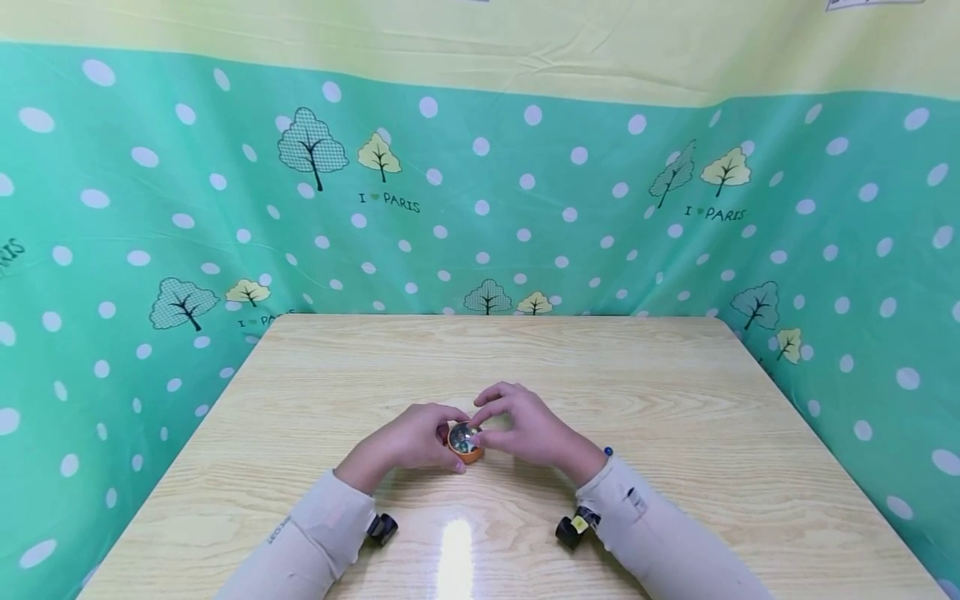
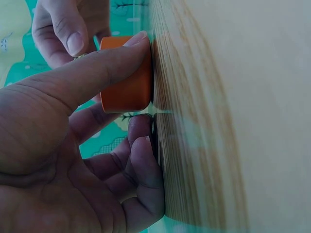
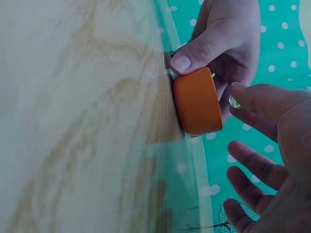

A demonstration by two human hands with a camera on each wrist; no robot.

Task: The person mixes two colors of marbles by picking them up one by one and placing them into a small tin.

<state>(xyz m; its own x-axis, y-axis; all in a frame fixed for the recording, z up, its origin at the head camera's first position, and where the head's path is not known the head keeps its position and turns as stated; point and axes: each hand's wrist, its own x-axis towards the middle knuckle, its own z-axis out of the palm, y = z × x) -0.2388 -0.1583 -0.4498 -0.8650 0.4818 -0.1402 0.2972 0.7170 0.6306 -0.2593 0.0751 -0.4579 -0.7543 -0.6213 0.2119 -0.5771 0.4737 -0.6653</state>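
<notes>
A small round orange cup (image 1: 467,455) stands on the table, with several shiny pieces (image 1: 463,437) showing inside it in the head view. My left hand (image 1: 417,437) grips the cup's side, its thumb pressed along the orange wall in the left wrist view. From the other side, my right hand (image 1: 525,427) pinches a small glassy, pale green piece (image 3: 234,102) between thumb and forefinger, just beyond the cup's rim in the right wrist view. The other fingers of that hand are spread apart. What exactly the glittering pieces are is too small to tell.
Under both hands lies a light wood-grain table (image 1: 645,383). A green curtain (image 1: 480,183) with white dots and printed trees hangs behind it and at both sides. Black wrist cameras (image 1: 382,528) sit below the sleeves (image 1: 315,533).
</notes>
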